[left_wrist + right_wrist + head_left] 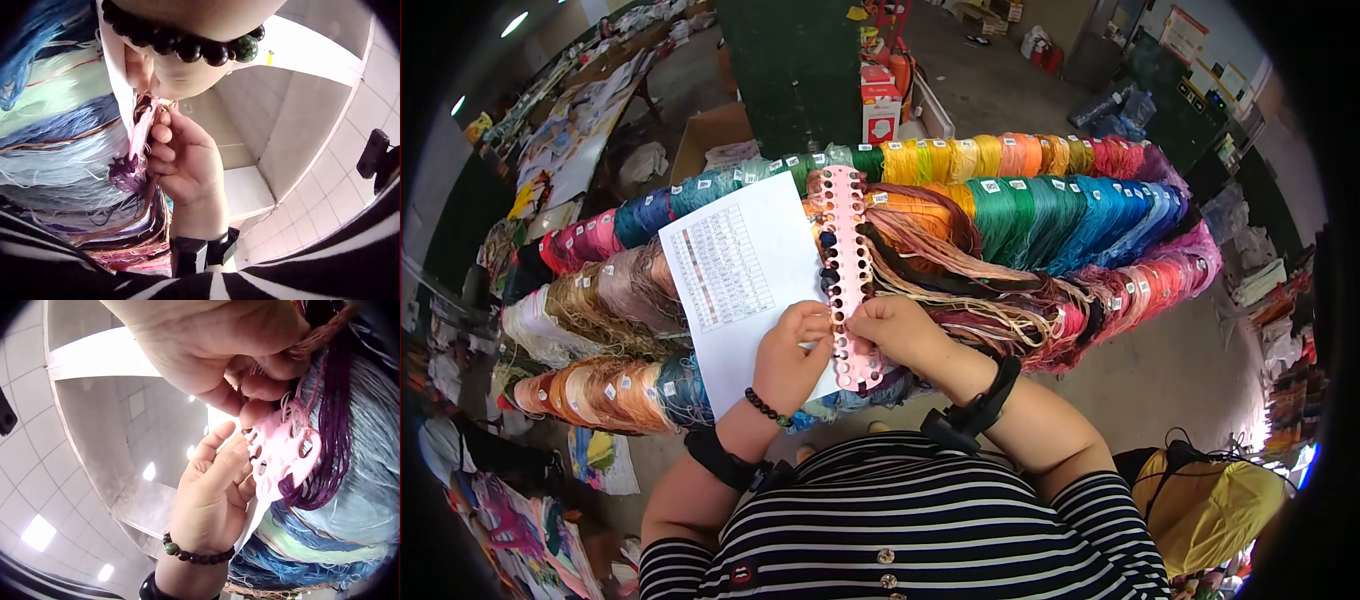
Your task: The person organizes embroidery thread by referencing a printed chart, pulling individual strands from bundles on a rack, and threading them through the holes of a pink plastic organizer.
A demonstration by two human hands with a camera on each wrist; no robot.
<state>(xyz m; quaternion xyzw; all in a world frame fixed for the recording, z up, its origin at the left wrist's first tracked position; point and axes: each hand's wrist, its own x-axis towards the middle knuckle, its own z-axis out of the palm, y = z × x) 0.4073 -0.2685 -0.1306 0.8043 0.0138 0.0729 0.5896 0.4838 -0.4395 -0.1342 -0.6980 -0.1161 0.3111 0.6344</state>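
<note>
A long pink thread holder card (846, 215), with holes down both edges, lies over rows of thread in the head view. My left hand (790, 355) grips its left edge near the lower end. Just opposite, my right hand (905, 328) pinches a strand of brown thread (325, 330) at the holes, and the strand runs back across the palm in the right wrist view. A purple thread bundle (334, 428) is looped through an end hole. Brown, black and cream thread bundles (960, 268) trail from the card's right side. Fingertips of both hands are partly hidden.
Under the card, a white printed sheet (735, 350) with a colour chart lies across the thread. Labelled skeins (1040, 220) in many colours hang in rows on both sides. Behind stands a dark green pillar (785, 70), near a red and white box (881, 112).
</note>
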